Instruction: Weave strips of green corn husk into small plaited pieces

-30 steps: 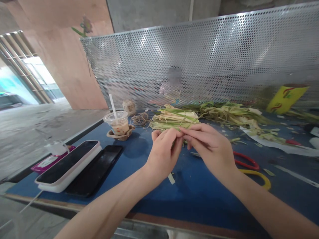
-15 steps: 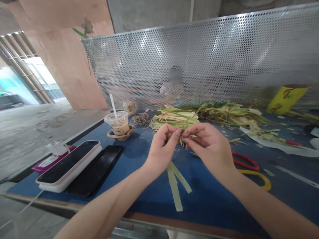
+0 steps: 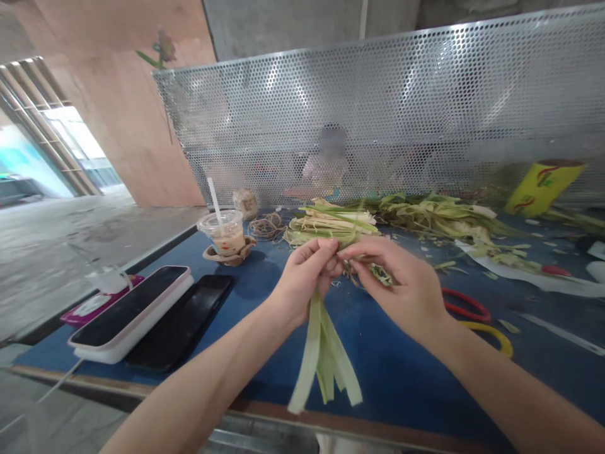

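Above the near half of the table (image 3: 265, 359), strips (image 3: 326, 362) pinched in both hands

The strips are clasped between the thumb and fingers of the left hand (image 3: 307, 277), and their pale ends are left dangling toward the near edge. Their upper part is nipped by the fingertips of the right hand (image 3: 406, 280), close beside the left. Beyond both hands, a leafy bundle (image 3: 331, 221) is laid out. The scissors (image 3: 485, 309) are partly hidden by the right hand; the cup (image 3: 227, 243) is seated in a holder (image 3: 236, 255) at far left.
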`<state>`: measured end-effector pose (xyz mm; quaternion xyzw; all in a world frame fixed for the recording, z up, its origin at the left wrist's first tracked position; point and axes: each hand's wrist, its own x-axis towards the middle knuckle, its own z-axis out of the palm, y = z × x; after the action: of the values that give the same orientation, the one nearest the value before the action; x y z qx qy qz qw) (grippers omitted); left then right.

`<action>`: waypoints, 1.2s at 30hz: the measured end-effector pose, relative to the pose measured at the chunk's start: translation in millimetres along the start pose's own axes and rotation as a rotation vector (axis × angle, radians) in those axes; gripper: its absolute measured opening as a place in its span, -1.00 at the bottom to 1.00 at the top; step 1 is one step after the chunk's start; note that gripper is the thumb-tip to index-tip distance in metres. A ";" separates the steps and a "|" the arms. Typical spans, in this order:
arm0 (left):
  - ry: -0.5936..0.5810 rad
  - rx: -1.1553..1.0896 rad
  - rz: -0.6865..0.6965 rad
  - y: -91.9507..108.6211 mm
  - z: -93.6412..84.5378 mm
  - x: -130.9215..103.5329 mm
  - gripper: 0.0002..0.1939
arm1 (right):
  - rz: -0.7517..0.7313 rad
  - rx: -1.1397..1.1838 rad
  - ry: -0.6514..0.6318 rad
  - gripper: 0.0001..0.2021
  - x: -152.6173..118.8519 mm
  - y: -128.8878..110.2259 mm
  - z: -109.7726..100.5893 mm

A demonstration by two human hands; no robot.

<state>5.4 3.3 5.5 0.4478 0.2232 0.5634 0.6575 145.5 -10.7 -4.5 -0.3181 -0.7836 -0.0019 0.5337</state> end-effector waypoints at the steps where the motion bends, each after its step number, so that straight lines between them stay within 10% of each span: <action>1: -0.007 -0.032 -0.018 1.9 -0.9 1.1 -0.71 | -0.058 -0.029 -0.015 -0.76 1.8 1.1 -1.9; 25: 0.018 -0.172 -0.326 6.6 -1.2 -1.7 -0.74 | -0.652 -0.367 -0.131 -0.84 3.9 11.7 -13.6; 30: 0.031 -0.012 -0.164 -1.2 -1.4 -0.9 -0.84 | -0.316 -0.053 -0.031 -0.85 0.8 6.3 -2.9; 36: 0.003 0.711 0.432 -8.2 -3.9 -8.8 -0.90 | 0.418 0.330 0.176 -0.87 2.8 -2.3 5.2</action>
<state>4.3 -3.4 -5.3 0.6825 0.3058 0.5770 0.3282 139.3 -9.3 -3.6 -0.3804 -0.6413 0.2081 0.6331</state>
